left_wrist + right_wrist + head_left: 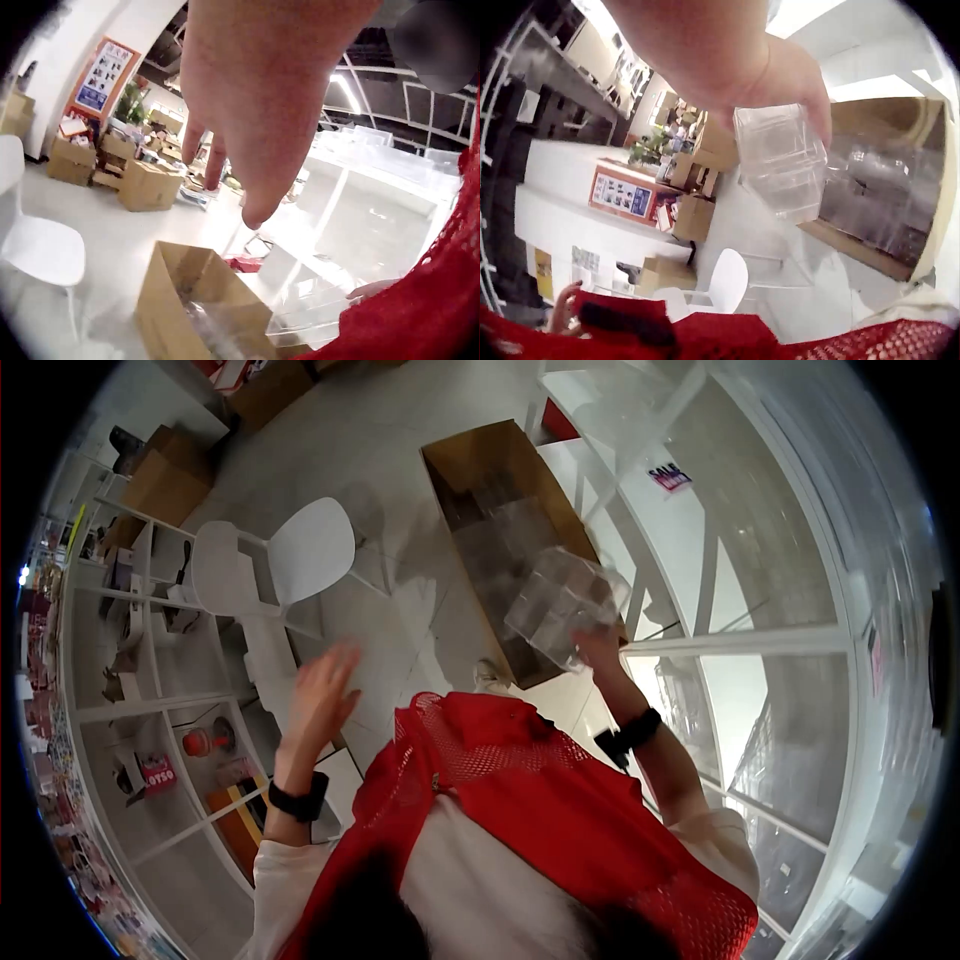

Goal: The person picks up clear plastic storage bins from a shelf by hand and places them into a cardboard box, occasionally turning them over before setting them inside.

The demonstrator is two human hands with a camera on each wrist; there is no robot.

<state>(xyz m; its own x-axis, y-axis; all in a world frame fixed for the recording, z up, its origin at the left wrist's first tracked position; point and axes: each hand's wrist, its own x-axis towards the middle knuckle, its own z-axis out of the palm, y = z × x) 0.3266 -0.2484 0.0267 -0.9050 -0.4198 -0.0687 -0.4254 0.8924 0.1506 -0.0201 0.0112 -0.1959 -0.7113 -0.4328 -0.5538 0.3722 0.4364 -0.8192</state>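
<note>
My right hand (598, 646) grips a clear plastic box (556, 600) with several sections by its near side. It holds the box over the near right edge of a long open cardboard box (488, 455). More clear plastic pieces (881, 169) lie inside that cardboard box in the right wrist view. My left hand (322, 695) is raised in the air to the left, fingers extended and holding nothing. In the left wrist view, the fingers of the left hand (247, 112) point down above the floor, apart from the cardboard box.
Two white chairs, one of them a nearer white chair (312, 550), stand left of the cardboard box. White shelving (150, 705) with small goods runs along the left. On the right is a glass-panelled white cabinet (745, 645) with a sale sign (670, 477). Cardboard cartons (150, 186) are stacked farther off.
</note>
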